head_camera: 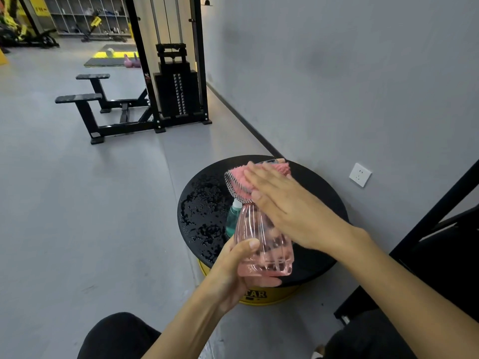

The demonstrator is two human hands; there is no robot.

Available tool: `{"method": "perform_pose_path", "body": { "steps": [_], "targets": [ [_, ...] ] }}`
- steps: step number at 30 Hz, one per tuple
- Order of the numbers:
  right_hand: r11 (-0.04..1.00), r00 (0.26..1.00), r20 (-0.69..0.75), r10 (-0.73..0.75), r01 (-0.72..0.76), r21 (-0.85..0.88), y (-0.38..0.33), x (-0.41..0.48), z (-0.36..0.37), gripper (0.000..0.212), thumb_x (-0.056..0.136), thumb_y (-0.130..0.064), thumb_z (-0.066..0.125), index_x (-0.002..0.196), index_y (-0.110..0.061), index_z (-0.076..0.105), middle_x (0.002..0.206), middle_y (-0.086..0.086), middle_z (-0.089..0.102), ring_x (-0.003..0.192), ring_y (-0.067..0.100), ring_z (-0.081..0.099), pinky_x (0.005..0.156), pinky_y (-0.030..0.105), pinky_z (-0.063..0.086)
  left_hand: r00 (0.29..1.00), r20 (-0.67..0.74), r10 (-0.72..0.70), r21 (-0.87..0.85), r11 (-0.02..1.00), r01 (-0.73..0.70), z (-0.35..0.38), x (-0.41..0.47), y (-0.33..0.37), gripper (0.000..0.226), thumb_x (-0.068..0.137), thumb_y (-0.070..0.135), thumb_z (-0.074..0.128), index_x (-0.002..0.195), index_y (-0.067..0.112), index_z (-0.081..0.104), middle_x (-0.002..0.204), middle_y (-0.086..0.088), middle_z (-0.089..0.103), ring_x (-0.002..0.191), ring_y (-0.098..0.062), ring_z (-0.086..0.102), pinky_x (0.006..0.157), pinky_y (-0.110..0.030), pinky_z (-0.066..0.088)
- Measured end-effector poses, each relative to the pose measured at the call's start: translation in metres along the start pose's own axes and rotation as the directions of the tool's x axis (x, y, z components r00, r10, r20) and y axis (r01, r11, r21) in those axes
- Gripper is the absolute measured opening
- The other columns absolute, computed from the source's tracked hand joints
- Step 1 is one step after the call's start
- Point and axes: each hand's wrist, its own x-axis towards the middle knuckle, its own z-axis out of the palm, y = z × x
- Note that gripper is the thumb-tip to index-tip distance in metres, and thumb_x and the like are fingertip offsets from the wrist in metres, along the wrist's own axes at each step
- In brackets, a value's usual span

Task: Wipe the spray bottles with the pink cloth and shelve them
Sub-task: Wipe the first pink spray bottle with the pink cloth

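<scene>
While left fingers (249, 245) grip bottle (259, 226) — cloth (239, 178) under right fingers (263, 178).

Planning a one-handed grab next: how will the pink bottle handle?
The pink bottle shows no liquid line, so probably light. Its ribbed wall likely helps the left hand grip, though droplets on the black stool top suggest it may be slippery.

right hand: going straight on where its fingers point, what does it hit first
The right hand lies flat on the pink cloth; past that, probably air over the wet black drum top; depth unclear.
</scene>
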Motion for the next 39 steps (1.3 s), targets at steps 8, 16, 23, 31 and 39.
{"method": "perform_pose_path", "body": {
  "steps": [8, 16, 23, 31, 39],
  "targets": [
    [0.997, 0.991, -0.110, 0.077, -0.074, 0.030, 0.011, 0.008, -0.002, 0.062, 0.095, -0.056, 0.008, 0.152, -0.031, -0.001, 0.158, -0.017, -0.011, 0.144, 0.002, -0.017, 0.122, 0.035, -0.002, 0.998, 0.047, 0.029, -0.024, 0.999, -0.028, 0.002, 0.000, 0.001, 0.086, 0.039, 0.051, 0.090, 0.113, 0.013, 0.066, 0.102, -0.017, 0.072, 0.083, -0.030, 0.071, 0.055, -0.034, 0.059],
    [0.989, 0.993, -0.079, 0.087, -0.077, 0.125, 0.002, 0.007, 0.003, 0.063, 0.098, -0.054, 0.017, 0.152, -0.030, -0.004, 0.159, -0.017, -0.013, 0.143, 0.000, -0.021, 0.121, 0.035, -0.006, 1.000, 0.019, 0.022, 0.007, 1.000, -0.022, 0.004, 0.000, 0.005, 0.104, 0.040, 0.050, 0.090, 0.127, 0.007, 0.052, 0.105, -0.016, 0.070, 0.084, -0.030, 0.071, 0.053, -0.033, 0.058],
    [0.976, 0.980, -0.134, 0.145, -0.119, 0.185, -0.008, 0.016, 0.001, 0.062, 0.101, -0.037, 0.038, 0.154, -0.025, 0.009, 0.161, -0.012, -0.002, 0.147, 0.008, -0.013, 0.118, 0.035, -0.003, 0.999, 0.011, 0.043, 0.028, 0.999, -0.044, 0.005, -0.001, 0.002, 0.099, 0.044, 0.050, 0.089, 0.127, 0.010, 0.052, 0.110, -0.016, 0.069, 0.088, -0.031, 0.070, 0.053, -0.033, 0.058],
    [0.976, 0.959, -0.259, 0.118, -0.063, 0.209, -0.019, 0.006, 0.001, 0.040, 0.102, -0.007, 0.040, 0.140, -0.019, 0.047, 0.152, -0.007, 0.035, 0.145, 0.005, 0.015, 0.121, 0.041, 0.013, 0.999, -0.032, 0.014, -0.026, 1.000, -0.015, 0.004, -0.002, -0.001, 0.105, 0.035, 0.052, 0.090, 0.123, 0.006, 0.056, 0.101, -0.018, 0.071, 0.081, -0.031, 0.071, 0.054, -0.035, 0.058],
    [0.983, 0.969, -0.239, 0.057, -0.012, 0.185, -0.027, -0.016, -0.005, 0.040, 0.101, -0.010, 0.043, 0.136, -0.026, 0.052, 0.151, -0.008, 0.036, 0.131, -0.007, 0.009, 0.120, 0.031, 0.013, 0.999, -0.014, 0.052, -0.036, 0.998, -0.053, 0.001, -0.002, 0.008, 0.101, 0.037, 0.052, 0.090, 0.122, 0.009, 0.057, 0.104, -0.019, 0.071, 0.086, -0.032, 0.071, 0.056, -0.036, 0.058]
  ]
}}
